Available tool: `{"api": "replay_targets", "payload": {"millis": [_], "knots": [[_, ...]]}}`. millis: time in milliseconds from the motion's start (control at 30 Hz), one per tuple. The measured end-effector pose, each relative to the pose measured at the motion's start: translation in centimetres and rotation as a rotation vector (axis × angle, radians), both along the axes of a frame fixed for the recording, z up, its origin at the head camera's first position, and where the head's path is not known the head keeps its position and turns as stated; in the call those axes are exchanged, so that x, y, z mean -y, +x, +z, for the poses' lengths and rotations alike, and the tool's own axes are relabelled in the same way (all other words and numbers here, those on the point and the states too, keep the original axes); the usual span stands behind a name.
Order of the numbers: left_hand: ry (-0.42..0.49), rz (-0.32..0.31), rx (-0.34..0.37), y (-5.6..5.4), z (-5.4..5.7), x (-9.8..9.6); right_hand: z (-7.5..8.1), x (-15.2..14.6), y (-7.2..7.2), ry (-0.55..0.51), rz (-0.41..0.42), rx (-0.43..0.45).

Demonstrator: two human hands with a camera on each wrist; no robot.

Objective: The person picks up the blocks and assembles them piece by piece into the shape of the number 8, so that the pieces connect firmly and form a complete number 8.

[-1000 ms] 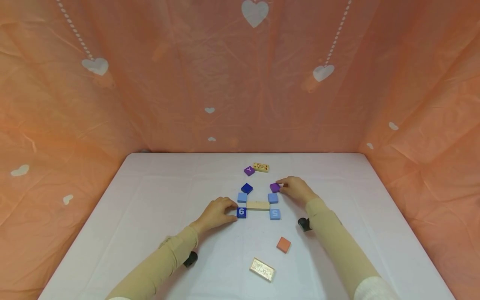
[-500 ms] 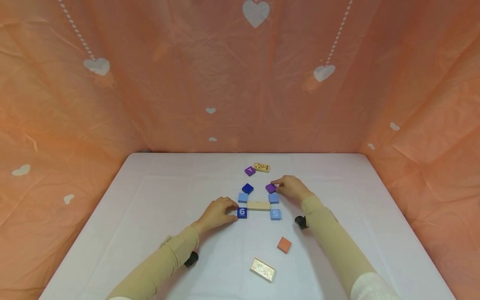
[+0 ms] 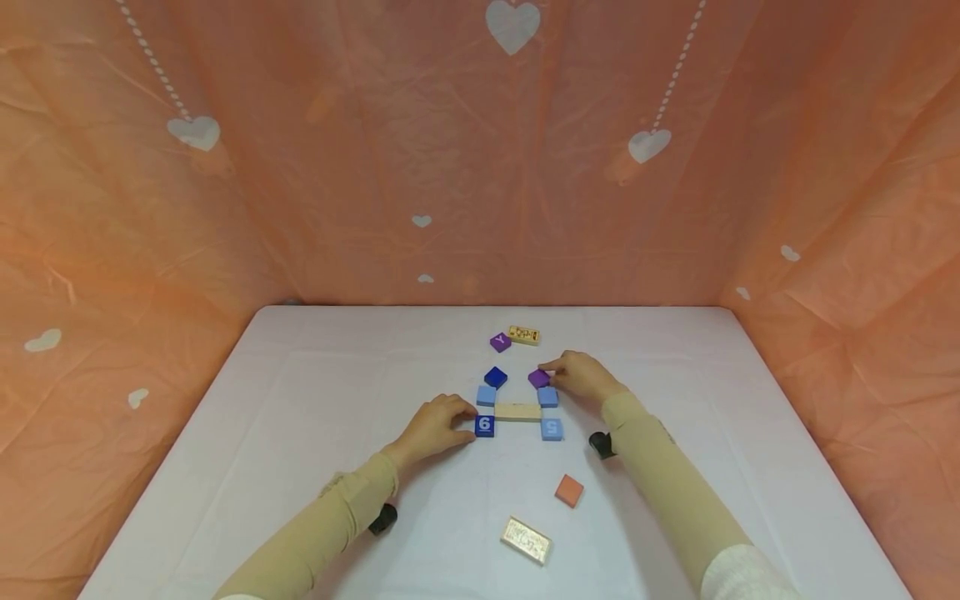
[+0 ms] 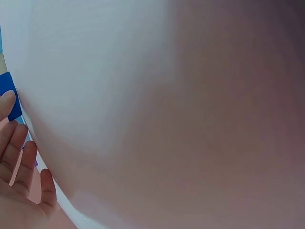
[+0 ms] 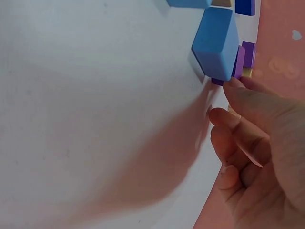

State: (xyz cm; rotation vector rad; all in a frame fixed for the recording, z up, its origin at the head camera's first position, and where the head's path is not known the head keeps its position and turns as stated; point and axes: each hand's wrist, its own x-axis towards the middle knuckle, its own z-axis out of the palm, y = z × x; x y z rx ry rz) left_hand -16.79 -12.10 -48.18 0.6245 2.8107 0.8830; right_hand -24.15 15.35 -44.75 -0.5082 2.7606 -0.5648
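Note:
In the head view my right hand pinches a purple block at its right side, by the far end of a light blue block. The right wrist view shows the thumb at that blue block's end, with the purple one mostly hidden behind. My left hand lies beside a dark blue block marked with a digit, thumb and index fingertips at its left side. In the left wrist view its thumb overlaps that block, and the other fingers are loosely extended.
A pale wooden block lies between the blue blocks, with a turned dark blue block farther back. Behind are a purple Y block and a gold-faced block. Nearer me lie an orange block and another gold-faced block.
My right hand has slid the purple block left and slightly nearer, to the far end of the light blue block. My left hand has stayed at the dark blue block.

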Motion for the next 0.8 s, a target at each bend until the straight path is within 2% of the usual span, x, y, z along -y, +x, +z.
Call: {"api": "replay_targets", "payload": {"millis": [467,800], "knots": [[-0.019,0.000,0.002,-0.09,0.21,-0.16,-0.11,-0.34,-0.06,0.005,0.012,-0.010],[-0.020,0.005,0.006,-0.07,0.08,-0.09,-0.27,-0.35,-0.18,-0.001,0.014,0.018]]}}
